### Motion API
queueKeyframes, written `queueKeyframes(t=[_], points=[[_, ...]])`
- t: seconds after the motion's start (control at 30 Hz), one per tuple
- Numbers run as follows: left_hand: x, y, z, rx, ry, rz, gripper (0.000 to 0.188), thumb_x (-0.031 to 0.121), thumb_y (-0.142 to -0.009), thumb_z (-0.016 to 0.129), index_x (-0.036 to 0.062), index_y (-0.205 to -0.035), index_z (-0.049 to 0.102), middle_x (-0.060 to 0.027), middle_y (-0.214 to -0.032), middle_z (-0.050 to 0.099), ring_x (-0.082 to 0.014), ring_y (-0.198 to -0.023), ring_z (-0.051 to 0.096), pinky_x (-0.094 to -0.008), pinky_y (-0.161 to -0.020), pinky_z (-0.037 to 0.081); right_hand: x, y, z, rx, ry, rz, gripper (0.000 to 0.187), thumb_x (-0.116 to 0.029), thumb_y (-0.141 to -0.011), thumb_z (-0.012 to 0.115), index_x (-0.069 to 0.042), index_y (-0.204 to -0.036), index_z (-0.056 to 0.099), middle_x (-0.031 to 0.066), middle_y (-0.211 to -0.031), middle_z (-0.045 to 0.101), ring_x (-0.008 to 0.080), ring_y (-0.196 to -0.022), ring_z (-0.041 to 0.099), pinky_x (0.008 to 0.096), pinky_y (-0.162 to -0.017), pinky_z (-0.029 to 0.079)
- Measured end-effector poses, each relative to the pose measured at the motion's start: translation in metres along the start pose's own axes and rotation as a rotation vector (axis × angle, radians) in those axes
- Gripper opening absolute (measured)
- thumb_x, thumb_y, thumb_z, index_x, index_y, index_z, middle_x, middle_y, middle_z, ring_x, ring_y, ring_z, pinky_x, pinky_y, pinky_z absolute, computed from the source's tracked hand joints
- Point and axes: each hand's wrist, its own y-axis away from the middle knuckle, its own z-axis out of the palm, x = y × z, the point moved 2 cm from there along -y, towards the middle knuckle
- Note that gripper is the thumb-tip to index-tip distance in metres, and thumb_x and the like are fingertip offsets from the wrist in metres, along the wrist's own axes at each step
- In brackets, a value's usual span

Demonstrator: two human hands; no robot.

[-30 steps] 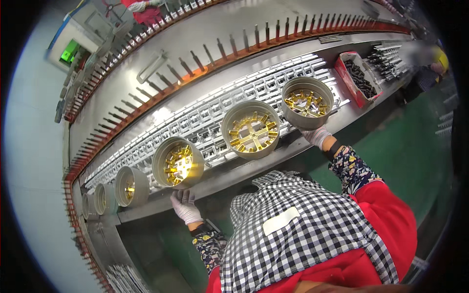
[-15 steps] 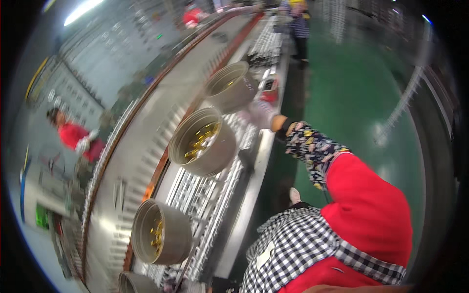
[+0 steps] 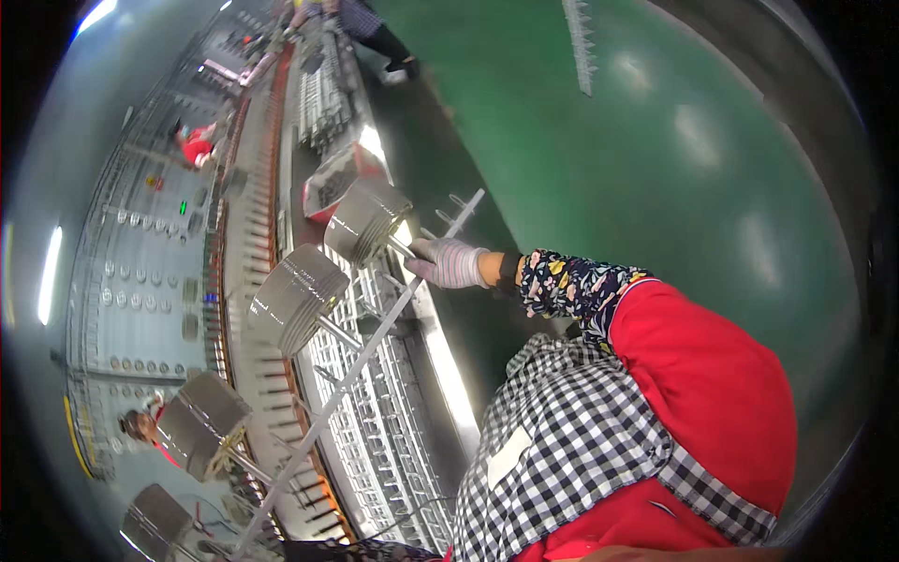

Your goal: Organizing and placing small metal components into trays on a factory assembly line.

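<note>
A long pale bar (image 3: 351,379) runs slantwise from the lower left to the upper right, with several grey cup-shaped pots on short stems along it. My right hand (image 3: 449,262), in a striped knit glove, is closed round the bar close to its upper end, beside the topmost pot (image 3: 365,220). Below that come a second pot (image 3: 298,295), a third pot (image 3: 201,423) and a fourth pot (image 3: 154,520). Their sides and ribbed ends face me; their mouths are turned away. Of my left arm only a flowered sleeve (image 3: 356,553) shows at the lower edge; the hand is out of sight.
Under the bar, a bench carries rows of white metal racks (image 3: 393,440). A red-rimmed bin (image 3: 342,178) of small parts stands farther up. A conveyor with upright pins (image 3: 272,365) runs alongside. Co-workers stand across the line and at its far end (image 3: 370,37). Green floor (image 3: 581,187) lies right.
The bar with its pots has tilted and turned, so the pot mouths with shiny gold-coloured insides no longer face me. My view has swung right, and my left hand has dropped out of it.
</note>
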Motion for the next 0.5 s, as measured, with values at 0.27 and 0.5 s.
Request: queueKeyframes(t=[0.27, 0.5], points=[[-0.01, -0.099, 0.051, -0.357, 0.104, -0.092, 0.049, 0.032, -0.08, 0.047, -0.0048, -0.112, 0.04, -0.0173, -0.092, 0.057, -0.021, -0.085, 0.056, -0.0375, -0.085, 0.035, 0.008, 0.047, -0.002, -0.099, 0.13, 0.005, 0.041, -0.04, -0.08, 0.046, 0.001, -0.083, 0.05, 0.0118, -0.068, 0.055, 0.0238, -0.059, 0.057, 0.035, -0.056, 0.046], [0.004, -0.139, 0.136, -0.683, 0.197, -0.1, 0.05, 0.03, -0.083, 0.043, -0.007, -0.115, 0.036, -0.0207, -0.092, 0.057, -0.0225, -0.087, 0.056, -0.0431, -0.092, 0.033, 0.0, 0.101, -0.025, 0.063, -0.018, 0.003, 0.036, -0.038, -0.077, 0.051, -0.003, -0.084, 0.054, 0.0098, -0.071, 0.057, 0.0194, -0.061, 0.056, 0.0316, -0.057, 0.045]])
